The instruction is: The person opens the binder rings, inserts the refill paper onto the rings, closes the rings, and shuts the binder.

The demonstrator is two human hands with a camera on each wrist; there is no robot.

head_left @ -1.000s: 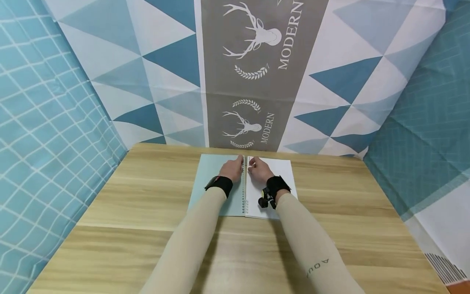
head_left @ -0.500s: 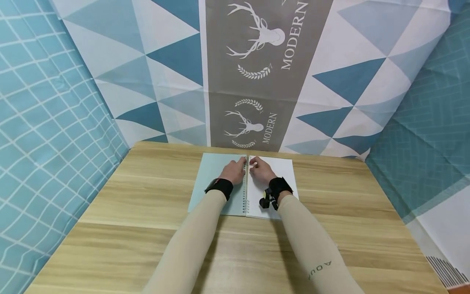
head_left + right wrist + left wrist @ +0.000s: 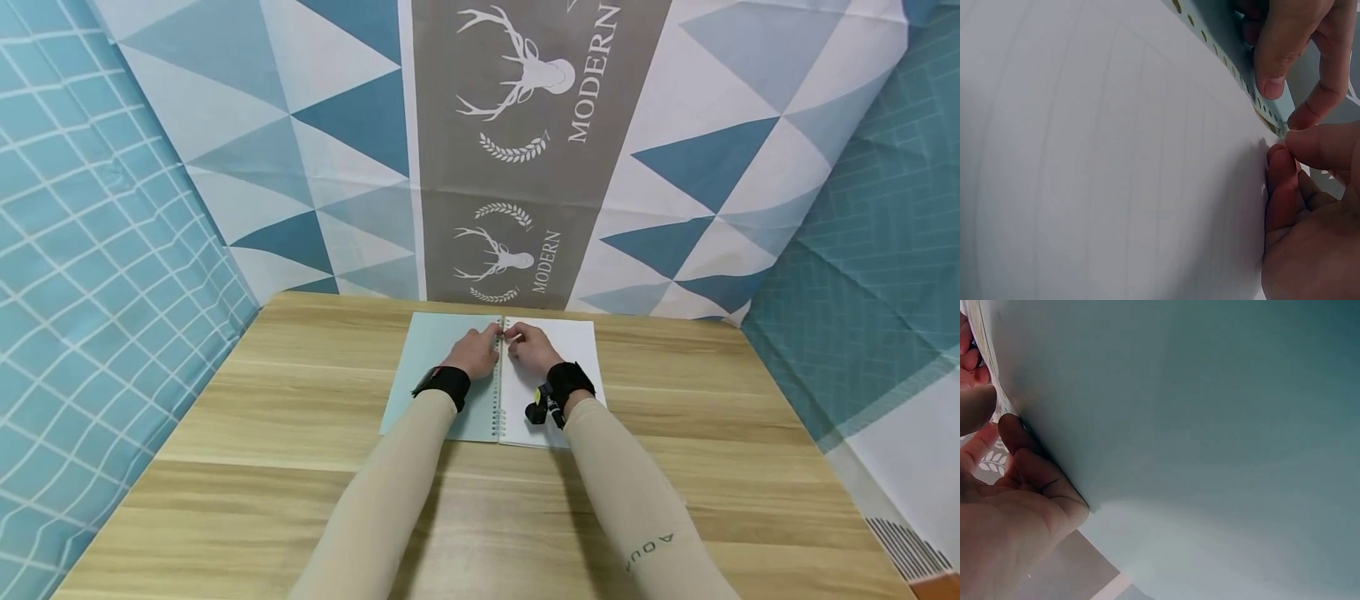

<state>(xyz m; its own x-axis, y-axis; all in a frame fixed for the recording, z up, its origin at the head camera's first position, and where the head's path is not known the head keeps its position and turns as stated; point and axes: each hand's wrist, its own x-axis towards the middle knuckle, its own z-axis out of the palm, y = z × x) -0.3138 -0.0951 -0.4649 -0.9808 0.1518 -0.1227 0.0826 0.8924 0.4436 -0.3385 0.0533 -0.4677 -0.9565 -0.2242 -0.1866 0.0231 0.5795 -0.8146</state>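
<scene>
A ring-bound notebook lies spread on the table, with a pale blue cover (image 3: pixel 427 358) on the left and white lined pages (image 3: pixel 1097 162) on the right. Between them runs the binding (image 3: pixel 498 400), its row of holes (image 3: pixel 1222 59) visible in the right wrist view. My left hand (image 3: pixel 474 354) rests over the cover, thumb and bent index finger at the binding's far end. Thumb and index finger of my right hand (image 3: pixel 534 350) pinch the same end from the page side. Their fingertips nearly meet; the exact contact is partly hidden.
The wooden table (image 3: pixel 300 400) extends around the notebook. Close behind its far edge hangs a patterned cloth (image 3: pixel 495 167) with deer prints. Blue tiled cloth (image 3: pixel 112 250) stands along the left and teal cloth (image 3: pixel 862 267) along the right.
Both hands have slid slightly toward me along the binding. The left index finger now reaches closer to the right fingertips. The notebook stays in place.
</scene>
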